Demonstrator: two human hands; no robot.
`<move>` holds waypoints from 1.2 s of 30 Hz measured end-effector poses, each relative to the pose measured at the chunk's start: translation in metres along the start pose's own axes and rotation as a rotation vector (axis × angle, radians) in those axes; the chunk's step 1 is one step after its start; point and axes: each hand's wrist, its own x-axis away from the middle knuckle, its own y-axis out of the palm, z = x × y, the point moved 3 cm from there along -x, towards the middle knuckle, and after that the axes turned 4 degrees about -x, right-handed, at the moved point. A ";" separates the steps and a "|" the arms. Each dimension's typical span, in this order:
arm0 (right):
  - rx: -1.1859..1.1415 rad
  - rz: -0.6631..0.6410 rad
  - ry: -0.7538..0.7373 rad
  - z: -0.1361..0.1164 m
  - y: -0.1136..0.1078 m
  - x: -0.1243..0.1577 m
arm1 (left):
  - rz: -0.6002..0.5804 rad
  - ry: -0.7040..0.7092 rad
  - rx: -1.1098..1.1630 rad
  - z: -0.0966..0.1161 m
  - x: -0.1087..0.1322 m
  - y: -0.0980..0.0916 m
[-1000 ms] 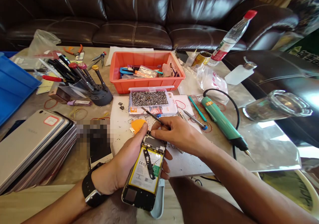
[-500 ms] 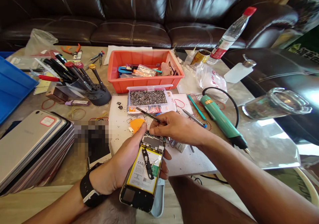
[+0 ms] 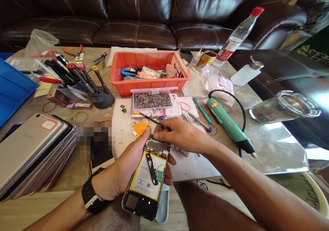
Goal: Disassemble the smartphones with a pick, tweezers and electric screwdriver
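**Q:** Hands?

**A:** Left hand (image 3: 123, 167) grasping an opened smartphone (image 3: 146, 178) from below, fingers wrapped round its edge. Right hand (image 3: 181, 135) pinching one slim black screwdriver (image 3: 151, 120) just above it.

**Q:** Handling?

**A:** Probably light, stiff, fragile. Battery and board exposed, so take it by the side edges.

**Q:** Location, counts?

**A:** Phone's held over one white mat (image 3: 192, 167), near one orange pry pick (image 3: 141, 128). Beyond: one screw box (image 3: 153, 100), one orange tray (image 3: 149, 88). On the surface (image 3: 69, 176) at left, one stack of phones (image 3: 32, 148), count unclear.
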 end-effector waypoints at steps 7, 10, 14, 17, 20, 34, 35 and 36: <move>0.133 0.042 0.025 -0.009 0.004 0.004 | 0.013 -0.025 -0.039 -0.001 0.001 0.000; 0.127 0.019 0.031 -0.010 0.006 0.004 | 0.040 0.010 -0.083 0.000 0.003 0.002; 0.071 0.056 0.030 -0.006 0.005 0.005 | 0.039 0.032 -0.110 0.001 0.005 0.006; -0.052 0.053 0.052 0.000 0.002 0.005 | 0.027 0.066 -0.091 0.003 0.007 0.008; -0.121 0.049 0.068 0.005 -0.001 0.005 | 0.026 0.070 -0.073 0.004 0.008 0.009; -0.458 -0.164 0.133 0.005 0.013 0.000 | -0.018 0.067 -0.011 -0.001 0.004 0.001; -0.501 -0.180 0.138 0.006 0.014 0.001 | -0.017 0.064 -0.009 -0.001 0.003 0.000; -0.521 -0.187 0.135 0.007 0.014 0.001 | -0.020 0.062 -0.011 -0.001 0.002 -0.001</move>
